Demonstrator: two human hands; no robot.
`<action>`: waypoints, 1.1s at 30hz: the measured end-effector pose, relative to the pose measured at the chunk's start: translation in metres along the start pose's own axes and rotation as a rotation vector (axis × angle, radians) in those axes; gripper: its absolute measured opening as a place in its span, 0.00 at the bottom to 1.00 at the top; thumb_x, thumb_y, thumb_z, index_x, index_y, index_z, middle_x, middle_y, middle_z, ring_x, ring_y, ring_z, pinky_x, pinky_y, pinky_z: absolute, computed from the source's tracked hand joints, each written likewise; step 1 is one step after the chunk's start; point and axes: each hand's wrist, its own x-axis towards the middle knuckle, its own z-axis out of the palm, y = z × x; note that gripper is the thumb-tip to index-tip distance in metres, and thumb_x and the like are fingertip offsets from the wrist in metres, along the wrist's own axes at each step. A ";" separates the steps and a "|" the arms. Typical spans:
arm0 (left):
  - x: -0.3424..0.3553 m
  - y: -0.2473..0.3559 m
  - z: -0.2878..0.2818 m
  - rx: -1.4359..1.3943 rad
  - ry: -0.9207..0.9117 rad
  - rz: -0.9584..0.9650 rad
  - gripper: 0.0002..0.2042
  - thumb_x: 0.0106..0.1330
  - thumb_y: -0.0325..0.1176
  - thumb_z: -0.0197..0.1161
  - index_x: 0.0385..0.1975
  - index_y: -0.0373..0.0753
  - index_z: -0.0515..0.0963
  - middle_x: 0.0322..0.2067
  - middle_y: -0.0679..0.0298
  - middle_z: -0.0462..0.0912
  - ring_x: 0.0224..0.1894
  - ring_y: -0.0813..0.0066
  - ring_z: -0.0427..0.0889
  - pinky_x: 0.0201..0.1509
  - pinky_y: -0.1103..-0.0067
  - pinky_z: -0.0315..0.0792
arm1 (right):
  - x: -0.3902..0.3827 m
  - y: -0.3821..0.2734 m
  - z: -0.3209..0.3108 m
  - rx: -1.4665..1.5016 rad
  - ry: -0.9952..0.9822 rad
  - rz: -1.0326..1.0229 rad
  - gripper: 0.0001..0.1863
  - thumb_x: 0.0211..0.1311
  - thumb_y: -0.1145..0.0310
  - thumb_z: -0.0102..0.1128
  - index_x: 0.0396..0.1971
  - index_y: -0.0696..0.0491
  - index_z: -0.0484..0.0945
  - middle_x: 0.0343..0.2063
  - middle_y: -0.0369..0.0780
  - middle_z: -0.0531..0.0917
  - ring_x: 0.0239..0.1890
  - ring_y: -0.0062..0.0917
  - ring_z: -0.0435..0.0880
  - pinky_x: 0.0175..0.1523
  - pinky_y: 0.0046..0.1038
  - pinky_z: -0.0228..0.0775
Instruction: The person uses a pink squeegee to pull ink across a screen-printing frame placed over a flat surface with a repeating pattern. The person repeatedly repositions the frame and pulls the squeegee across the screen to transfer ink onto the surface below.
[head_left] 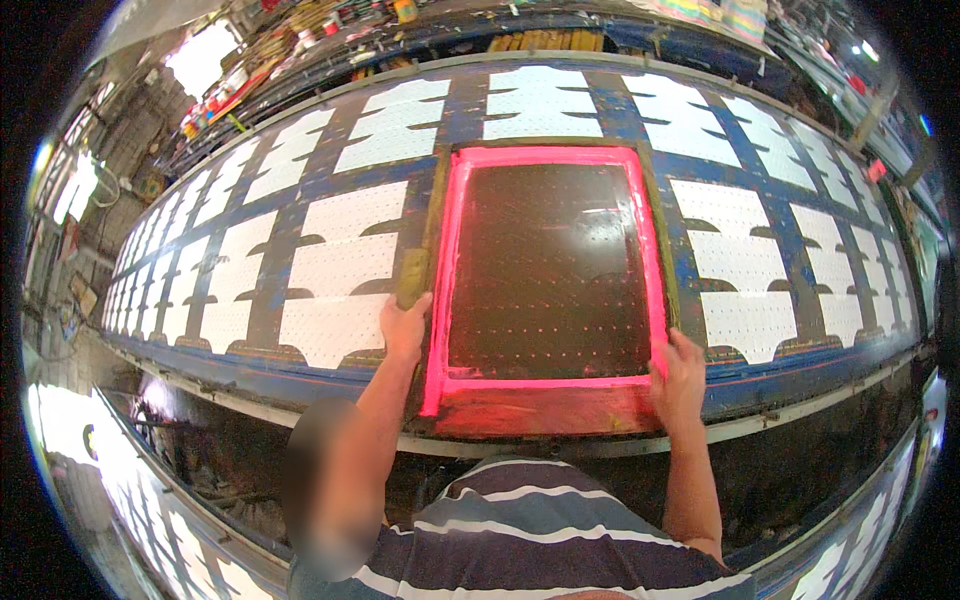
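Note:
A screen printing frame [548,384] lies over the table in front of me. Its dark mesh is bordered with bright pink, and red ink stains its near end. Along the left side of the frame, my left hand [404,328] is closed round a worn, yellowish-green block [412,278], which sticks up past the fingers. Those fingertips reach the frame's left edge; whether they also grip it is hard to tell. My right hand [682,375] is closed on the frame's near right edge. White dotted cut pieces [345,262] lie flat to the left, and similar ones [735,255] to the right.
The long blue-stained printing table [330,372] curves across the view, with more white pieces [540,100] in a far row. A metal rail [760,418] runs along its near edge. Beyond stands a cluttered bench [430,45] with containers. Another table with white pieces [150,520] is at the lower left.

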 end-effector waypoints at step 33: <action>-0.242 0.239 -0.231 -1.255 -1.401 0.709 0.10 0.82 0.40 0.68 0.54 0.45 0.83 0.28 0.66 0.80 0.23 0.75 0.75 0.37 0.70 0.77 | -0.027 -0.179 0.018 -0.123 -0.530 -0.251 0.20 0.63 0.76 0.64 0.54 0.48 0.91 0.45 0.44 0.92 0.53 0.46 0.91 0.57 0.50 0.84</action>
